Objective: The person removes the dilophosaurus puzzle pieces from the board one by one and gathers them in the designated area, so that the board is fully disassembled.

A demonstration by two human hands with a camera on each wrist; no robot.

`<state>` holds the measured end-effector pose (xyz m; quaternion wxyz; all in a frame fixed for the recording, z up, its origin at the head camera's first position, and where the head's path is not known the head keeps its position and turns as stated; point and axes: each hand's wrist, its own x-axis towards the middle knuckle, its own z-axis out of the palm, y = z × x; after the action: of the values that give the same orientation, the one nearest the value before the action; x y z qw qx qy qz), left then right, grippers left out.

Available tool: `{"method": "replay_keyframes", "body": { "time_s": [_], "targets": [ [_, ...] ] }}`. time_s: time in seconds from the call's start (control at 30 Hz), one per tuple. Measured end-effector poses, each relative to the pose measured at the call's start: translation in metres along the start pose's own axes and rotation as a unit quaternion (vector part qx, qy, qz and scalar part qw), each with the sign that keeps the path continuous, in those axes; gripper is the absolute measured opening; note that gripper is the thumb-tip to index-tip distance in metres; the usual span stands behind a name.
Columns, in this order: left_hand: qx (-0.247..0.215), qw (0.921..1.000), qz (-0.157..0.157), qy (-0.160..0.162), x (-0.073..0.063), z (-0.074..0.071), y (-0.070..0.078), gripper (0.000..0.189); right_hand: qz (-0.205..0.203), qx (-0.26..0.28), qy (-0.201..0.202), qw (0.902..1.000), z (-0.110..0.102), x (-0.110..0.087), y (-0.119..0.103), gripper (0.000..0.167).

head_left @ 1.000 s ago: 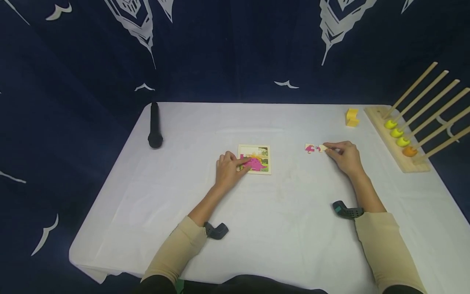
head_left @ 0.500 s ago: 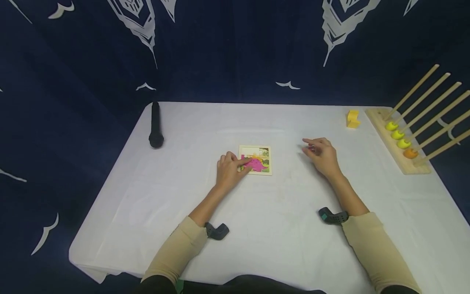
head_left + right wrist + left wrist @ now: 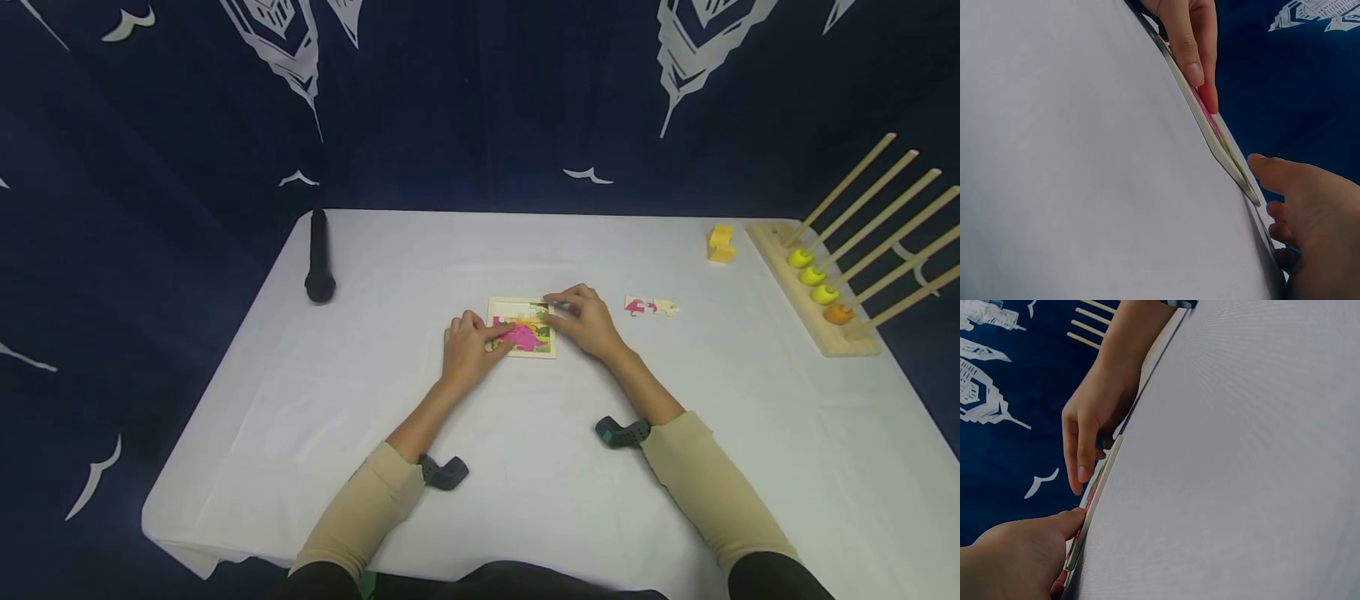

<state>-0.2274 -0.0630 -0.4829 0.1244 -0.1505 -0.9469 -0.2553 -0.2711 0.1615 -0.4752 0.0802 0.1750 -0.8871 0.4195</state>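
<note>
Since the earlier frame, we saw the right hand [image 3: 588, 323] travel leftward from the loose pieces [image 3: 634, 306] to the right edge of the puzzle tray [image 3: 507, 309], leaving those pieces in view, while the left hand [image 3: 467, 350] kept its position. We located the tray flat on the white-covered table [image 3: 390, 275], between both hands. We noted the left thumb and forefinger extended across the tray's left side, resting on its pink dinosaur picture [image 3: 528, 337]. We recorded the right thumb and forefinger as extended and spaced apart beside the upper right corner; we observed no piece gripped between them. We found the loose pieces side by side on the cloth, right of the right hand. Farther right, we identified yellow blocks [image 3: 721, 244] and a wooden peg rack [image 3: 772, 258]. At the far left, we observed a black microphone-shaped object [image 3: 319, 258].
</note>
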Motion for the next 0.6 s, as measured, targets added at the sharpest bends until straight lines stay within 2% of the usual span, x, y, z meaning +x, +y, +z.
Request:
{"method": "replay_keyframes", "body": {
  "time_s": [0.17,0.6],
  "targets": [
    [0.002,1.0,-0.003,-0.002,-0.0003,-0.0005,0.0009,0.032,-0.009,-0.023,-0.02,0.9995,0.0034,0.0005,0.0012,0.037],
    [0.008,1.0,0.001,0.001,-0.0005,0.0007,0.0,0.032,-0.017,-0.034,-0.021,0.9991,0.0025,-0.0017,-0.0006,0.032]
  ]
}}
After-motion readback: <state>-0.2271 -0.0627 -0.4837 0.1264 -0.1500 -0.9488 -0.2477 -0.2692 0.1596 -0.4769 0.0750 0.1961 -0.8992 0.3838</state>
